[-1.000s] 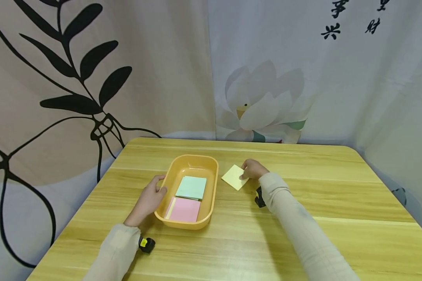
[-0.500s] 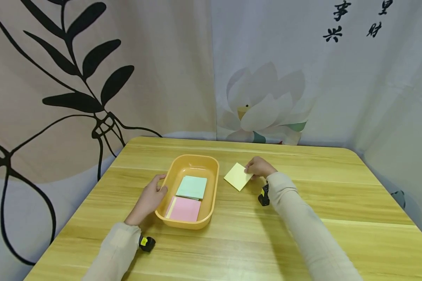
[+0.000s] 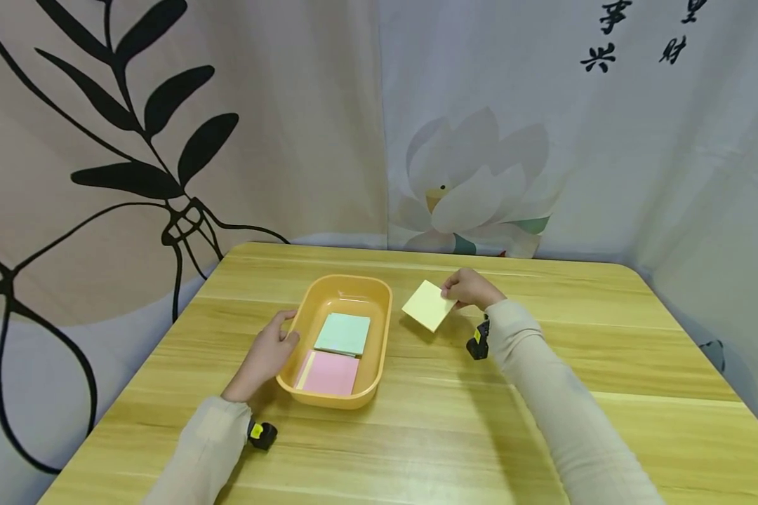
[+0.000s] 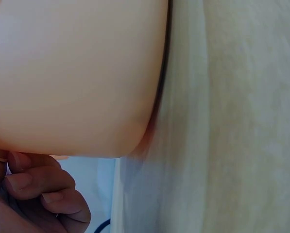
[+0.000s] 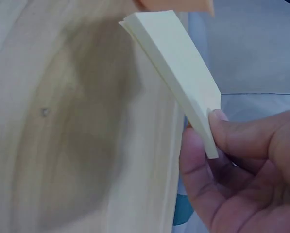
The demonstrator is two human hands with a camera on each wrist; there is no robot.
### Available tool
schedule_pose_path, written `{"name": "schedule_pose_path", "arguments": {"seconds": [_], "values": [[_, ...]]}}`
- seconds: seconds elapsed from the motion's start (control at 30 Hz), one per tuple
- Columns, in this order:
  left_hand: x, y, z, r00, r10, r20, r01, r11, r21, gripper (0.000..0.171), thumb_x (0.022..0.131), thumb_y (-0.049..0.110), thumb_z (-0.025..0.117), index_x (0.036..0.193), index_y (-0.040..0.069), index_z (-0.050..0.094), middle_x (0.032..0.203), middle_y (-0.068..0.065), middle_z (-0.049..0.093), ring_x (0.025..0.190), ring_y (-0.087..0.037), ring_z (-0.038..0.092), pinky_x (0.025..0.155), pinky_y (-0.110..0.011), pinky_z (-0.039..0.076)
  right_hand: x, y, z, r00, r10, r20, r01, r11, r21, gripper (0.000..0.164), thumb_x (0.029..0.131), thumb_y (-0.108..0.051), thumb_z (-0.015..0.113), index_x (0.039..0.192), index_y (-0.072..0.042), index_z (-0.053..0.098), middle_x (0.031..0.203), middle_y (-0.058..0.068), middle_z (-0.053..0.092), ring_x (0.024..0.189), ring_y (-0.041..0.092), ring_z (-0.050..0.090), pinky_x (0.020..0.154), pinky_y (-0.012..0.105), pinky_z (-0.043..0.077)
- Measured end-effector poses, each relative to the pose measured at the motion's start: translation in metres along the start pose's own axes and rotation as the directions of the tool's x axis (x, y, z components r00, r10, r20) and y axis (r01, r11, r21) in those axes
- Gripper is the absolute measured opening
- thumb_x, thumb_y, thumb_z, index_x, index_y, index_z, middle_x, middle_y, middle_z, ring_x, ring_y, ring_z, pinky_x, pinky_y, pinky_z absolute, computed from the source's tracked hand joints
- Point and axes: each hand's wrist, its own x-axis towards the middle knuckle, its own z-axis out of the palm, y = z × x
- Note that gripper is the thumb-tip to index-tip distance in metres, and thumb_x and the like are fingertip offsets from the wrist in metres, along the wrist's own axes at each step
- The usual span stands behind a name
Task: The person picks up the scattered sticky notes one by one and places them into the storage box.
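Note:
An orange plastic tray (image 3: 379,365) stands on the wooden table, with a green sticky note pad (image 3: 344,333) and a pink sticky note pad (image 3: 330,373) lying inside. My left hand (image 3: 269,356) grips the tray's left rim; in the left wrist view its curled fingers (image 4: 57,182) sit at the edge of the tray wall (image 4: 76,77). To the right of the tray, my right hand (image 3: 470,289) pinches a pale yellow sticky note pad (image 3: 427,306) by one corner. In the right wrist view thumb and fingers clasp the pad (image 5: 183,63), which is tilted and raised over its shadow.
A narrow pale yellow strip (image 3: 306,369) shows along the pink pad's left side. The wooden table (image 3: 429,435) ends at the back against a curtain (image 3: 328,126) printed with leaves and a flower. Each wrist carries a small black camera (image 3: 262,435).
My right hand has lifted the yellow sticky note pad off the table, moving slightly away and to the right. The left hand and the tray have kept their places.

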Motion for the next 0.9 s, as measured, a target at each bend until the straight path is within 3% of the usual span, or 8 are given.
{"name": "schedule_pose_path", "arguments": {"seconds": [0.23,0.37,0.5,0.63,0.9], "values": [[0.000,0.000,0.000,1.000,0.000,0.007,0.000,1.000,-0.003,0.050,0.101,0.017,0.041,0.149,0.008,0.029,0.057,-0.001,0.038,0.043,-0.011,0.032,0.040,-0.025,0.035,-0.004,-0.019,-0.009,1.000,-0.024,0.007,0.024,1.000,0.007,0.023,0.096,-0.007,0.054,0.111,0.009,0.064,0.132,0.026,0.052,0.080,0.017,0.061,0.084,0.042,0.055],[0.000,-0.001,0.001,1.000,0.005,0.006,-0.005,1.000,-0.002,0.050,0.101,0.017,0.041,0.149,0.008,0.029,0.056,0.000,0.037,0.043,-0.011,0.032,0.040,-0.025,0.035,-0.005,-0.030,-0.010,0.999,-0.038,0.009,0.038,0.999,0.014,0.022,0.096,-0.007,0.055,0.110,0.008,0.065,0.123,0.022,0.056,0.082,0.017,0.061,0.078,0.034,0.056],[0.001,-0.001,0.000,1.000,0.015,0.006,-0.015,1.000,0.001,0.050,0.101,0.017,0.041,0.149,0.007,0.029,0.057,-0.001,0.038,0.043,-0.012,0.033,0.041,-0.026,0.036,-0.004,-0.041,-0.006,0.999,-0.053,0.002,0.053,0.998,0.018,0.022,0.096,-0.006,0.056,0.109,0.008,0.065,0.113,0.021,0.060,0.081,0.018,0.062,0.081,0.039,0.056],[0.001,-0.002,0.000,1.000,0.022,0.006,-0.022,1.000,-0.001,0.050,0.101,0.017,0.041,0.149,0.007,0.029,0.056,-0.001,0.039,0.043,-0.012,0.033,0.041,-0.026,0.036,-0.003,-0.051,-0.002,0.998,-0.055,0.005,0.054,0.998,0.022,0.026,0.096,-0.006,0.055,0.114,0.010,0.064,0.115,0.024,0.061,0.083,0.019,0.064,0.085,0.043,0.055],[0.001,-0.002,0.001,1.000,0.013,-0.003,-0.013,1.000,0.005,0.050,0.101,0.017,0.041,0.149,0.008,0.030,0.063,-0.007,0.050,0.044,-0.013,0.038,0.043,-0.028,0.039,0.005,-0.065,0.008,0.998,-0.062,0.016,0.062,0.998,-0.007,0.025,0.095,-0.006,0.057,0.113,0.008,0.066,0.119,0.023,0.060,0.087,0.020,0.063,0.083,0.039,0.056]]}}
